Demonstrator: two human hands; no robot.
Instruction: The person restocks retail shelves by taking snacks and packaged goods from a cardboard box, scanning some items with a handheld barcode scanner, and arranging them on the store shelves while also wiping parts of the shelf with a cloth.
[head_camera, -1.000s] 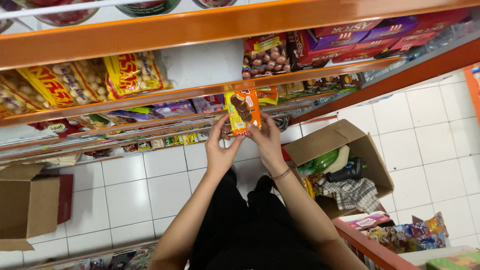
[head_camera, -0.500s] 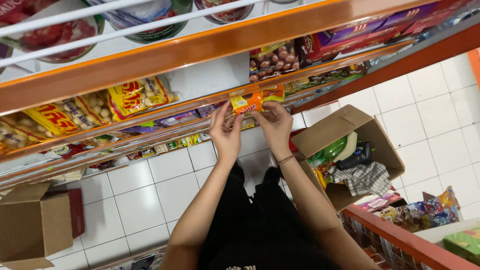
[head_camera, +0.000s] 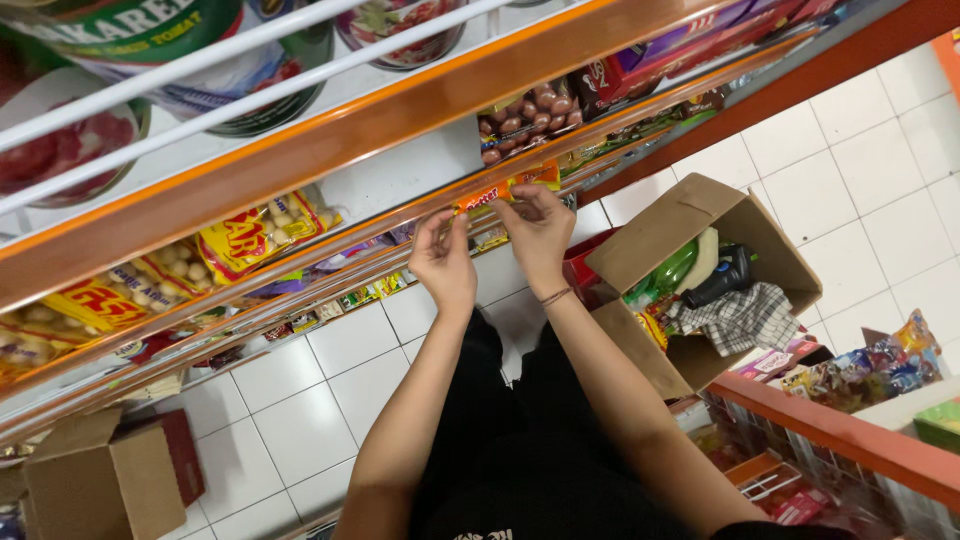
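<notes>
Orange snack packet (head_camera: 505, 188) went from upright with its face fully showing, held in front of the shelves, to tipped flat and pushed in at the orange shelf edge (head_camera: 400, 120); only its thin edge shows now. Left hand (head_camera: 442, 262) and right hand (head_camera: 540, 228) moved up and forward with it, fingers now pinching the packet's ends at the shelf lip. Camera tilted up: more of the top shelf's cans (head_camera: 180, 60) in view, open cardboard box (head_camera: 700, 280) shifted lower right.

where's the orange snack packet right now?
Head view, upper centre: the orange snack packet sits at the front edge of the orange shelf, held between the left hand and right hand, just below the bag of brown nuts.
</notes>
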